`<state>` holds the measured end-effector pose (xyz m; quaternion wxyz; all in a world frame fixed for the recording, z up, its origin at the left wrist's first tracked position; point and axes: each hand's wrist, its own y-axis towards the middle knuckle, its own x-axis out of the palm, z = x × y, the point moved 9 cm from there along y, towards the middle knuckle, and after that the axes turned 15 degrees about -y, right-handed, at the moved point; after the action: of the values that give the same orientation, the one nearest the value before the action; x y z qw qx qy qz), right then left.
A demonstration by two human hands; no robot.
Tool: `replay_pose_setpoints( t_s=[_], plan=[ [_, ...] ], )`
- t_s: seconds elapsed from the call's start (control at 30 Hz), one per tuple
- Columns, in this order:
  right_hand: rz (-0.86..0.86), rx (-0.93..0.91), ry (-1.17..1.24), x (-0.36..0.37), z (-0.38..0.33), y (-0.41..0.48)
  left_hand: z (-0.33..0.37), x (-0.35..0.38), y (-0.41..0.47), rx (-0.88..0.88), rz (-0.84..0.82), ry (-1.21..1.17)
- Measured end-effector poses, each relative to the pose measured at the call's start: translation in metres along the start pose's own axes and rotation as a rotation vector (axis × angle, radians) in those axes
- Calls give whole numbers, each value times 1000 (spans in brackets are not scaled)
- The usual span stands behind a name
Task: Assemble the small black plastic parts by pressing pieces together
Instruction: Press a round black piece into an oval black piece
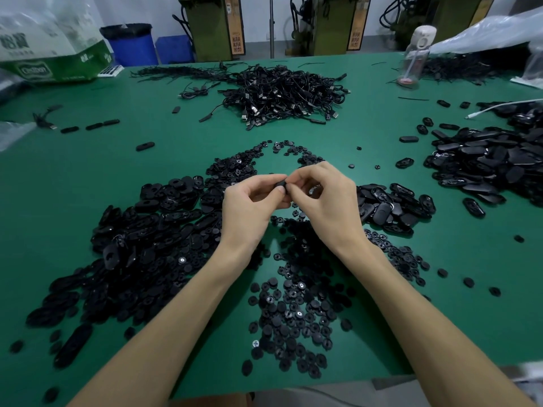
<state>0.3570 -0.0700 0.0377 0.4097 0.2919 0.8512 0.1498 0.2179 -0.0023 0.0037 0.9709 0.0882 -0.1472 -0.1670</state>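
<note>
Looking down through the head camera, I see both hands meeting above the middle of the green table (88, 177). The left hand (249, 204) curls thumb and forefinger round a small black part (280, 185), and the right hand (326, 201) pinches the same part from its right side. Fingers cover nearly all of it, so I cannot tell its shape, nor whether it is one piece or two. Left of the hands lies a heap of oval shells (147, 224). Near me spreads a scatter of round discs (293, 315), partly hidden under the forearms. A smaller heap of ovals (393, 207) sits just right of the right hand. Far off is a tangle of cables (282, 92). The pile of covers (484, 165) on the right is cut off by the frame edge.
</note>
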Motion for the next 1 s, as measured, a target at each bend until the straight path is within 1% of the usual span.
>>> replay_pose_setpoints(
  t_s=[0.13,0.23,0.37,0.43,0.57,0.7,0.8,0.9,1.0],
  plan=[
    [-13,52,-12,4,6,0,1,2,0,37,-14,82],
    [-9,47,2,3,5,0,2,2,0,55,-19,104],
    [6,3,13,0,0,0,-2,-1,0,5,-3,-4],
    [-13,-22,3,1,-4,-1,-6,-3,0,-39,16,-77],
    [-64,-43,39,5,-9,-3,-9,-10,1,-92,68,-136],
    [-133,5,122,11,-4,-2,-14,-13,0,-160,102,-200],
    [-101,45,142,9,2,0,-12,-13,0,-166,113,-201],
    [-101,122,186,9,14,2,-8,-9,-1,-151,78,-190],
    [-122,154,233,13,20,3,-5,-5,-1,-123,40,-150]
  ],
)
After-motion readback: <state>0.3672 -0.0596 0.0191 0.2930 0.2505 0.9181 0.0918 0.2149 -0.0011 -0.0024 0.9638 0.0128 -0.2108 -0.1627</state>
